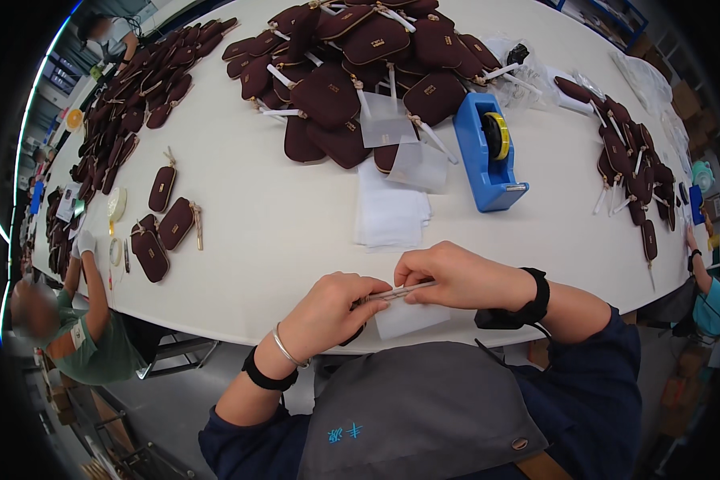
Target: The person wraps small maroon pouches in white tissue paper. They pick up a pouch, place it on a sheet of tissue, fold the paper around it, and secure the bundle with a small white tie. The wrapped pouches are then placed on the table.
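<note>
My left hand (pixel 340 308) and my right hand (pixel 450 278) meet close to the near table edge. Between them they pinch a thin, light-coloured cord-like strip (pixel 398 293), fingertips closed at both ends. Below it a white sheet of paper (pixel 412 320) hangs or lies at the edge; whether it is joined to the strip I cannot tell. Something dark shows under my left hand, mostly hidden. Just beyond my hands lies a stack of thin white sheets (pixel 392 212). A blue tape dispenser (pixel 488 156) with a yellow roll stands to the right of it.
A large heap of dark maroon zip pouches (pixel 328 100), many with white-wrapped straps, fills the table's far middle. More pouches lie at the left (pixel 128 108) and right (pixel 636 160). A few pouches (pixel 176 222) sit nearer on the left. Co-workers sit at the left (pixel 88 336) and right (pixel 708 304).
</note>
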`<state>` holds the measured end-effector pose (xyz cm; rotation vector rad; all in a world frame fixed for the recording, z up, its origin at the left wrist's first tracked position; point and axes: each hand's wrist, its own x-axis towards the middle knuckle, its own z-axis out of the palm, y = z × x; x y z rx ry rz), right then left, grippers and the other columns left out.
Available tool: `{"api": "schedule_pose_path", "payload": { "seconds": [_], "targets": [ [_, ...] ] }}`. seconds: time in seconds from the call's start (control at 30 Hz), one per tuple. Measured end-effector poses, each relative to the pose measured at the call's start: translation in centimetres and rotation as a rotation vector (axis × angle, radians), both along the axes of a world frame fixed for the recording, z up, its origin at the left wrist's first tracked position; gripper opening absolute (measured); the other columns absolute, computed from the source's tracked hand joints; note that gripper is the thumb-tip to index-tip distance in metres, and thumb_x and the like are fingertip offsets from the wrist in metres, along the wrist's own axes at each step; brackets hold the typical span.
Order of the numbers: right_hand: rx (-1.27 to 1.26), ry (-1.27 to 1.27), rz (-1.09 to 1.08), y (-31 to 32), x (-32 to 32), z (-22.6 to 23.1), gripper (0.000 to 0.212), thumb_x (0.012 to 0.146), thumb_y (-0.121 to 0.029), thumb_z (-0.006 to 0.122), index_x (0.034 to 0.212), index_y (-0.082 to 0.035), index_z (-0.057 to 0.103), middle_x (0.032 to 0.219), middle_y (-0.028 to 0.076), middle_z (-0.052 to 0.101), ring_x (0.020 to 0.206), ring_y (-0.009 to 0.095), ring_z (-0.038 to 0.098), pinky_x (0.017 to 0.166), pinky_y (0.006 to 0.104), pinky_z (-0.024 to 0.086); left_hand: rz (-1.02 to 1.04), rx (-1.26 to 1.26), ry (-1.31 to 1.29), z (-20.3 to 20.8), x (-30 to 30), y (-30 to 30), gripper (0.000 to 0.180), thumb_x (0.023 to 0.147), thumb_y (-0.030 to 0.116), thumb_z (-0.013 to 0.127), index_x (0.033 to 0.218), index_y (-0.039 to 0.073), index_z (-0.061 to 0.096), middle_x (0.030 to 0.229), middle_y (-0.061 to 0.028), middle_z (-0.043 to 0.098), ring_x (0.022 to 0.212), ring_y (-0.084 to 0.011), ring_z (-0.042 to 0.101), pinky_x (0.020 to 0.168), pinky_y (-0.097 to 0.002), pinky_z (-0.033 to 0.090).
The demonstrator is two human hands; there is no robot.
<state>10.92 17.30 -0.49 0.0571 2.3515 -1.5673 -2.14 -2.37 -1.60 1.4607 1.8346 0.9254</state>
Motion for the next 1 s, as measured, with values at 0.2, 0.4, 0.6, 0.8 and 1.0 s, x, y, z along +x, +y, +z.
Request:
{"api": "schedule_pose_path", "payload": {
  "seconds": [0.2,0.4,0.6,0.8,1.0],
  "targets": [
    [-0.048,0.001,-0.052,0.3,0.3,0.2,0.023,0.089,-0.009,0.066,0.108,0.0,0.06,0.082,0.009,0.069,0.077,0.017,0.067,0.073,0.0276,0.05,0.139,-0.086,-0.192,-0.1,0.3,0.1,0.017,0.089,0.011,0.069,0.099,-0.002,0.07,0.071,-0.0064,0.068,0.055,-0.0085,0.06,0.051,-0.0253,0.049],
    [-0.037,0.423,-0.253,2.3,1.1,-2.9,0.03,0.088,0.0,0.062,0.118,-0.002,0.06,0.099,0.012,0.069,0.087,0.024,0.068,0.085,0.0345,0.052,0.247,-0.193,-0.472,0.6,-1.0,-0.6,0.018,0.092,0.012,0.066,0.099,-0.004,0.069,0.072,-0.0039,0.067,0.055,-0.0067,0.061,0.044,-0.0206,0.047],
    [0.458,0.989,0.061,1.1,0.3,-3.3,0.039,0.076,0.004,0.064,0.114,-0.003,0.059,0.112,0.017,0.063,0.098,0.033,0.061,0.088,0.041,0.047,0.243,-0.214,-0.581,0.6,-1.4,-0.4,0.018,0.091,0.011,0.066,0.101,-0.004,0.068,0.073,-0.003,0.066,0.06,-0.006,0.061,0.049,-0.0207,0.05],
    [0.357,0.962,0.037,0.9,0.3,-3.3,0.028,0.073,0.005,0.067,0.099,-0.004,0.063,0.1,0.012,0.065,0.088,0.028,0.062,0.077,0.0389,0.047,0.282,-0.202,-0.621,0.5,-0.7,-0.3,0.019,0.092,0.013,0.065,0.1,-0.003,0.068,0.074,-0.0025,0.066,0.06,-0.0048,0.058,0.05,-0.0197,0.049],
    [0.035,0.695,-0.184,-0.5,0.4,-3.1,0.016,0.078,0.0,0.072,0.091,-0.003,0.062,0.088,0.008,0.064,0.078,0.024,0.06,0.069,0.0322,0.046,0.264,-0.159,-0.585,0.5,-0.7,-0.7,0.021,0.093,0.017,0.065,0.099,-0.003,0.067,0.076,-0.0007,0.066,0.066,-0.0056,0.055,0.059,-0.0208,0.05]
  ]
}}
